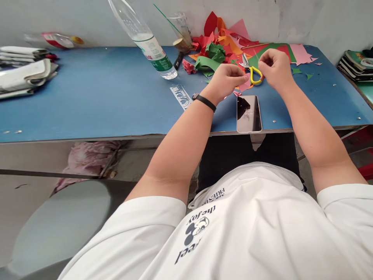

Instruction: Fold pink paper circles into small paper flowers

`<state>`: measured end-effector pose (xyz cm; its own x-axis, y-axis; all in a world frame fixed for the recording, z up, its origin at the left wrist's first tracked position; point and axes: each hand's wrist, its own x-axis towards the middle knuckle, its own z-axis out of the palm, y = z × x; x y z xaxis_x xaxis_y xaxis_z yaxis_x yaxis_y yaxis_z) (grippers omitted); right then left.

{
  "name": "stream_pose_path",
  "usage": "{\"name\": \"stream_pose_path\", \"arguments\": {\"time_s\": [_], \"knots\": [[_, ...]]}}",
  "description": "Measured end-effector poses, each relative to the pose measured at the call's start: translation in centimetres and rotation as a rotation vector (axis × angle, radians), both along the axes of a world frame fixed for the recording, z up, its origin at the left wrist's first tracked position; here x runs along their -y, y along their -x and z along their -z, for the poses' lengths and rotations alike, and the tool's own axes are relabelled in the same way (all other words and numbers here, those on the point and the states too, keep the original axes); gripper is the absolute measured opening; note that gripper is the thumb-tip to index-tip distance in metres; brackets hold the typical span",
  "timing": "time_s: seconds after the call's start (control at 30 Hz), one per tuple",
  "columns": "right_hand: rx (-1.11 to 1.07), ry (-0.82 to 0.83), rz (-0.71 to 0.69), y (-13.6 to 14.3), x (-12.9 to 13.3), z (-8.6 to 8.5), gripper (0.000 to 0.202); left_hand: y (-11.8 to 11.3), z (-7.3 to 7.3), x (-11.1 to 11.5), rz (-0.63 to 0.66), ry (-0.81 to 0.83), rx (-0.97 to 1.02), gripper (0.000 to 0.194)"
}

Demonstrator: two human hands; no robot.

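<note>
My left hand (227, 81) is closed in a pinch on a small piece of pink paper (245, 84), which hangs from the fingertips. To its right, my right hand (276, 69) has thumb and fingers pressed together; whatever may be between them is too small to make out. Yellow-handled scissors (255, 81) show between the two hands, blades pointing away from me. Close below the hands lies a phone (249, 113), its dark screen facing up. Beside my left wrist is a clear stencil ruler (180, 96), partly covered by the forearm.
Crumpled and cut coloured paper (218, 42) is heaped against the wall. A plastic bottle (154, 52) stands left of it, near a clear cup (181, 27). Folded bundles (25, 77) lie at the table's left, and stacked books (357, 64) sit far right. A grey stool (61, 221) is below.
</note>
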<state>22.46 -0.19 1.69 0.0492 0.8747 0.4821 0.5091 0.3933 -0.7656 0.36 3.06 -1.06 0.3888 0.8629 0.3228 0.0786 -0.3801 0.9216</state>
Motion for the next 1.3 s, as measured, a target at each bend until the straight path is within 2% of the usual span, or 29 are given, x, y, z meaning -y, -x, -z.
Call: {"name": "stream_pose_path", "arguments": {"time_s": [0.1, 0.2, 0.27, 0.37, 0.5, 0.6, 0.7, 0.87, 1.0, 1.13, 1.2, 1.3], "knots": [[-0.098, -0.01, -0.011, -0.6, -1.7, 1.1, 0.045, 0.1, -0.7, 0.7, -0.005, 0.019, 0.0, 0.042], [-0.165, 0.029, -0.188, -0.2, -2.2, 1.9, 0.04, -0.1, -0.6, 0.3, -0.029, 0.009, -0.015, 0.049], [-0.185, 0.056, -0.244, 0.3, -2.2, 2.2, 0.042, -0.2, -0.4, 0.0, -0.018, 0.0, -0.004, 0.054], [-0.211, 0.112, -0.25, 0.7, -2.3, 2.5, 0.05, -0.3, -0.3, 0.0, 0.006, -0.022, 0.028, 0.057], [-0.194, 0.151, -0.278, 0.5, -2.6, 2.6, 0.045, -0.4, -0.7, 0.4, 0.033, -0.001, -0.008, 0.051], [-0.117, 0.08, -0.255, 0.4, -2.6, 2.5, 0.043, -0.4, -0.9, 0.7, 0.029, 0.017, -0.004, 0.052], [-0.025, 0.003, -0.171, 0.6, -2.2, 2.4, 0.043, -0.5, -1.0, 0.7, 0.023, 0.025, -0.032, 0.056], [0.108, -0.067, -0.067, 1.8, -0.7, 2.1, 0.045, -0.7, -1.2, 1.1, -0.035, 0.024, -0.051, 0.047], [0.144, -0.091, -0.059, 2.1, -0.4, 2.2, 0.047, -0.7, -1.1, 1.1, -0.074, 0.023, -0.044, 0.046], [0.128, -0.119, -0.01, 0.9, -0.7, 1.8, 0.046, -0.3, -0.5, 0.6, -0.022, 0.022, 0.042, 0.035], [0.069, -0.105, -0.034, 0.0, -0.9, 1.6, 0.041, -0.1, -0.3, 0.3, -0.003, 0.02, 0.052, 0.032], [-0.106, -0.015, -0.208, -0.6, -1.4, 1.9, 0.028, -0.1, -0.3, 0.2, -0.011, 0.019, 0.013, 0.036]]}}
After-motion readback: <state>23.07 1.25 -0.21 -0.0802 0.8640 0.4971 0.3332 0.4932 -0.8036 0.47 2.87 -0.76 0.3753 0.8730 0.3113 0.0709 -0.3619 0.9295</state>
